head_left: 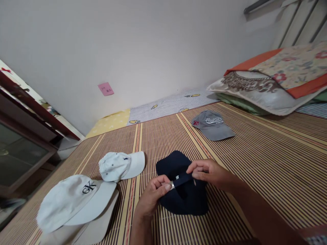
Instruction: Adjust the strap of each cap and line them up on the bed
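A dark navy cap [178,200] lies on the striped bamboo mat in front of me, its back strap lifted between my hands. My left hand [154,194] pinches the strap at its small metal buckle [172,184], thumb against fingers. Farther along, my right hand [208,172] grips the strap [183,179] between thumb and fingertips. To the left are a small white cap [116,165] and a larger white cap with black letters [68,200]. The larger one rests over a beige cap [98,228].
A grey cap [212,124] with white lettering sits farther back on the mat [268,163]. Pillows [258,92] under a floral cloth are stacked at the back right. A pink note [105,89] is on the wall; a glass-fronted cabinet [20,153] stands at left.
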A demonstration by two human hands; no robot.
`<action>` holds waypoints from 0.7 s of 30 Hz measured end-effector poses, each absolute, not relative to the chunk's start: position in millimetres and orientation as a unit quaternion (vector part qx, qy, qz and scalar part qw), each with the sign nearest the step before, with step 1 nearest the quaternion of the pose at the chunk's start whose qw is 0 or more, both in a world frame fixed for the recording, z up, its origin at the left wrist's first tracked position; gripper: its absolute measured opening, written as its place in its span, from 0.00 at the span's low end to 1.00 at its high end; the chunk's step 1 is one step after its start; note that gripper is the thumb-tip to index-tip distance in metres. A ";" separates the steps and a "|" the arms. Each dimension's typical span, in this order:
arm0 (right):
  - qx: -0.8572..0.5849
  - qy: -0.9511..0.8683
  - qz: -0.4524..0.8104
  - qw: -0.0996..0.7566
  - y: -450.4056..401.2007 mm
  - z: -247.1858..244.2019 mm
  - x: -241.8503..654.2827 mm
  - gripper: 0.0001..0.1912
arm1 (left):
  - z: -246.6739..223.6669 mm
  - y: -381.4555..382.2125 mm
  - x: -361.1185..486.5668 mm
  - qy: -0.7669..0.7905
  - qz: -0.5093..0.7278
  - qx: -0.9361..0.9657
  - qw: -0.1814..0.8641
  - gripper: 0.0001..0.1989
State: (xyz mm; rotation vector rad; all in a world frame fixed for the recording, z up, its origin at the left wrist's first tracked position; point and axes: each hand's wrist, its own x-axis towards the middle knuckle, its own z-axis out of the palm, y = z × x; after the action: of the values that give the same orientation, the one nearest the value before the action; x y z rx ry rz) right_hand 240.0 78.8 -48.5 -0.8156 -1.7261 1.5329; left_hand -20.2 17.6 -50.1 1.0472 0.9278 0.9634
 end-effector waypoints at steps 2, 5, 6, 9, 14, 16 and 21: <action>-0.314 -0.656 0.597 0.338 79.4 -51.5 238.7 0.14 | -49.1 17.9 -19.8 0.407 0.431 0.458 0.662 0.21; -0.312 -0.628 0.626 0.341 79.4 -54.8 236.3 0.18 | -47.0 17.7 -19.9 0.398 0.437 0.456 0.665 0.20; -0.310 -0.618 0.635 0.345 79.3 -55.0 235.8 0.20 | -46.2 17.3 -20.2 0.390 0.435 0.458 0.670 0.20; -0.298 -0.612 0.645 0.348 78.2 -51.8 236.2 0.22 | -44.9 15.7 -22.3 0.346 0.430 0.468 0.690 0.17; -0.255 -0.625 0.698 0.239 74.5 -43.6 240.0 0.23 | -48.5 12.4 -30.8 0.329 0.466 0.432 0.698 0.17; -0.249 -0.630 0.706 0.209 73.2 -43.1 241.1 0.21 | -50.6 11.2 -34.5 0.335 0.478 0.425 0.692 0.18; -0.196 -0.615 0.729 0.228 72.8 -43.7 245.3 0.23 | -51.7 9.3 -38.0 0.344 0.475 0.425 0.689 0.20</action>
State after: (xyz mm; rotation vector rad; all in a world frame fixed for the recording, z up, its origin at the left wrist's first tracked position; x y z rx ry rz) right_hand 245.3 72.8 -43.7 -0.5391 -1.6943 2.0070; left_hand -38.0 9.3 -51.7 0.9502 0.7703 1.0629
